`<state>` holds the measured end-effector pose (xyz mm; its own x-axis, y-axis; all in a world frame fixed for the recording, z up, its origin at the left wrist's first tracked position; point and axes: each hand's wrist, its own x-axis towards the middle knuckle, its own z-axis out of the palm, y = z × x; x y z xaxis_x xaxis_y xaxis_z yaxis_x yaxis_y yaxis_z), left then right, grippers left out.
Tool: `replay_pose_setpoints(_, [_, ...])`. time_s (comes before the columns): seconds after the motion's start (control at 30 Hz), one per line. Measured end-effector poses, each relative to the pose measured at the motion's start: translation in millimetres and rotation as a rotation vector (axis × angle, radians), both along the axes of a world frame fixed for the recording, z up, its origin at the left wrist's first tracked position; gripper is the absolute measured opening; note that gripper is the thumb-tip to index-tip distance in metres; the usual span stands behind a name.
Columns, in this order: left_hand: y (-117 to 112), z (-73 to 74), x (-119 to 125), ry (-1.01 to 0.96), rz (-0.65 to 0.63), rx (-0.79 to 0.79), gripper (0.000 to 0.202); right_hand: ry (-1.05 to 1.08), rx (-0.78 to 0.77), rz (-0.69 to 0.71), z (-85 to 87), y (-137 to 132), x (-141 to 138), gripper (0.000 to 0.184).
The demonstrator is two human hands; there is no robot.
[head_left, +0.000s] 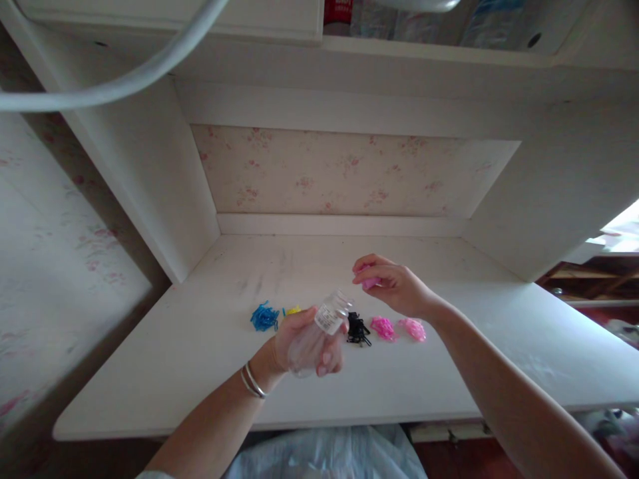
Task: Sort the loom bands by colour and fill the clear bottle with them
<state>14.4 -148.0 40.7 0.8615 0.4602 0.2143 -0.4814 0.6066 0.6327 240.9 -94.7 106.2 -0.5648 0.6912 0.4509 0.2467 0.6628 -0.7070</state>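
Observation:
My left hand is wrapped around a clear plastic bottle with a white printed label. The bottle is tilted, and its uncovered mouth points up and to the right. My right hand, just beyond the mouth and apart from it, pinches a small pink cap, partly hidden by the fingers. Small loose strips or loops lie in piles sorted by colour: blue, yellow, black, bright pink and light pink. My left hand partly covers the yellow pile.
The piles lie in a row on a white desktop with side panels and a flowered back wall. A shelf with packages and a red container hangs above. A thick white cable or tube curves across the upper left.

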Motion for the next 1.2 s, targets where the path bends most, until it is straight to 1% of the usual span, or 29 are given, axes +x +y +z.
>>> replay_pose_setpoints(0.07, [3, 2.0, -2, 0.021, 0.140, 0.043, 0.047, -0.241, -0.015, -0.130, -16.0, 13, 17, 0.035])
replay_pose_setpoints(0.13, [7, 4.6, -6, 0.068, 0.238, 0.093, 0.045, -0.465, -0.037, -0.267, -36.6, 26, 39, 0.048])
replay_pose_setpoints(0.2, [11, 8.9, -9, 0.151, 0.331, 0.148, 0.041, -0.640, -0.062, -0.396, -57.6, 38, 62, 0.053])
replay_pose_setpoints(0.27, [16, 15.1, -10, 0.277, 0.413, 0.215, 0.038, -0.750, -0.148, -0.535, -75.2, 49, 83, 0.053])
replay_pose_setpoints(0.33, [23, 21.9, -8, 0.410, 0.495, 0.320, 0.043, -0.777, -0.207, -0.662, -87.4, 58, 99, 0.052])
replay_pose_setpoints(0.37, [26, 24.5, -6, 0.466, 0.535, 0.385, 0.046, -0.781, -0.205, -0.713, -91.6, 62, 104, 0.050])
replay_pose_setpoints(0.43, [34, 26.6, -1, 0.558, 0.617, 0.511, 0.049, -0.807, -0.136, -0.751, -97.1, 69, 110, 0.043])
replay_pose_setpoints(0.53, [46, 21.0, 6, 0.717, 0.782, 0.694, 0.041, -0.868, -0.015, -0.678, -102.7, 77, 111, 0.034])
replay_pose_setpoints(0.6, [52, 14.0, 9, 0.835, 0.904, 0.812, 0.038, -0.875, -0.004, -0.659, -106.4, 79, 110, 0.036])
replay_pose_setpoints(0.67, [57, 7.3, 10, 0.918, 0.980, 0.895, 0.039, -0.847, -0.019, -0.679, -109.3, 79, 109, 0.044])
replay_pose_setpoints(0.73, [60, 2.3, 9, 0.940, 1.026, 0.926, 0.042, -0.802, -0.016, -0.709, -109.7, 74, 110, 0.053])
replay_pose_setpoints(0.8, [62, -0.8, 8, 0.919, 1.060, 0.918, 0.043, -0.740, 0.014, -0.762, -107.1, 66, 111, 0.056])
replay_pose_setpoints(0.87, [62, -2.6, 7, 0.903, 1.079, 0.907, 0.043, -0.657, 0.052, -0.839, -102.2, 53, 112, 0.050])
replay_pose_setpoints(0.93, [60, -3.6, 6, 0.914, 1.093, 0.912, 0.044, -0.573, 0.039, -0.882, -97.5, 36, 114, 0.040])
replay_pose_setpoints(1.0, [57, -4.5, 5, 0.942, 1.104, 0.925, 0.045, -0.518, -0.031, -0.887, -95.3, 15, 117, 0.034])
replay_pose_setpoints(1.07, [54, -5.6, 6, 0.971, 1.118, 0.927, 0.044, -0.504, -0.099, -0.875, -96.6, -6, 121, 0.032])
replay_pose_setpoints(1.2, [49, -9.2, 13, 0.993, 1.166, 0.893, 0.051, -0.542, -0.109, -0.838, -105.0, -42, 129, 0.031])
